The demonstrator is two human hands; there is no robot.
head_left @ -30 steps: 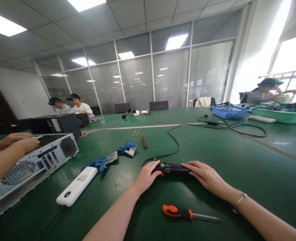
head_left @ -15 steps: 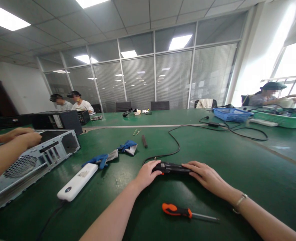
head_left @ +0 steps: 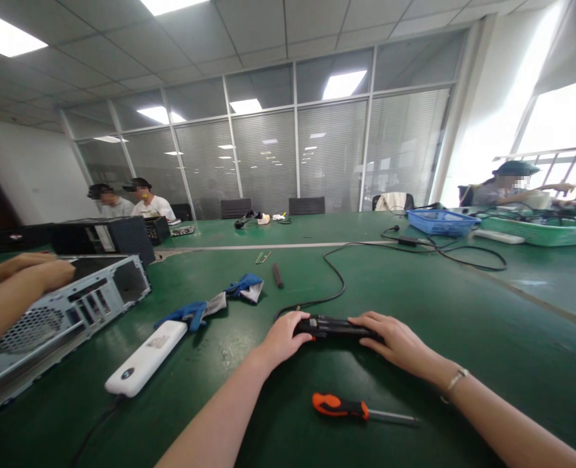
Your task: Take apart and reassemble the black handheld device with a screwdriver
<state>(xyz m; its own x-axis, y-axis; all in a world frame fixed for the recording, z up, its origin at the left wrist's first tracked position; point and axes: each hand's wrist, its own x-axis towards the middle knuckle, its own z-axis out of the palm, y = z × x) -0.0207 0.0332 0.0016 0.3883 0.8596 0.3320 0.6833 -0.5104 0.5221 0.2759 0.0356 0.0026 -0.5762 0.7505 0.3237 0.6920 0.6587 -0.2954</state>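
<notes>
A long black device (head_left: 334, 327), seemingly a corded tool, lies across the green table in front of me. A black cable (head_left: 339, 276) runs from near its left end towards the back right. My left hand (head_left: 284, 338) grips the left end, thumb at the near side and fingers over the top. On the right end, my right hand (head_left: 392, 341) has its fingers over the top and its thumb along the near side. Nearer to me lies a screwdriver (head_left: 339, 406) with an orange and black handle, its shaft pointing right. The device's ends are partly hidden by my hands.
To the left are a white power strip (head_left: 146, 361), blue-grey gloves (head_left: 246, 286) and an open metal computer case (head_left: 88, 312) with another person's hands (head_left: 34, 273) at it. A dark bar (head_left: 277, 275) lies farther back. Blue (head_left: 441, 223) and green baskets (head_left: 546, 231) stand back right.
The whole view has shifted slightly, moving the scene a little to the left. Both my hands stay on the black device; my right thumb sits slightly differently along it.
</notes>
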